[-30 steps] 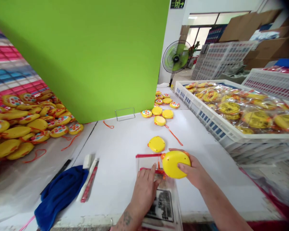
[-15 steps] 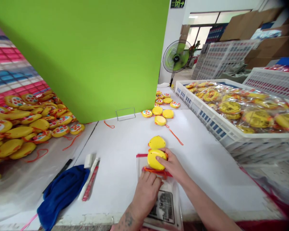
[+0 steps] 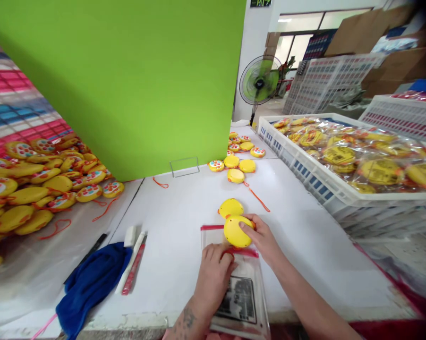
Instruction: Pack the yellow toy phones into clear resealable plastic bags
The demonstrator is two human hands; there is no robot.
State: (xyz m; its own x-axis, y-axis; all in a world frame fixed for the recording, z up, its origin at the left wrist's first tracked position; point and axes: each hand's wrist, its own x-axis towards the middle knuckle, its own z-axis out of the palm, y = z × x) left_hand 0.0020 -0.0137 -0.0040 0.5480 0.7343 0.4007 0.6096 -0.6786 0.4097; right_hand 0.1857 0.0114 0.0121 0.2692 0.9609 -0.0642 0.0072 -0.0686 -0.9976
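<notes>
Worktable, white-topped, in a packing room. Nearest, left hand half curled over a clear plastic bag with a black printed label, lying flat on the table; could not tell whether it pinched the film or only pressed on it. Orange cord showed by those fingers. Right hand partly closed, fingers over the top of a round yellow toy, holding it at the bag's red-edged mouth; could not tell whether the toy had entered the bag. Second yellow toy just beyond, touching the first, unbagged. Left of the hands, blue cloth and black marker. Farther along the table, a loose cluster of yellow toys, one trailing orange cord. Larger unbagged heap on plastic sheeting, left. So far as seen, white crate on the right was packed with sealed, bagged toys, while many loose ones remained unbagged. Behind, green panel, standing fan, cardboard boxes
</notes>
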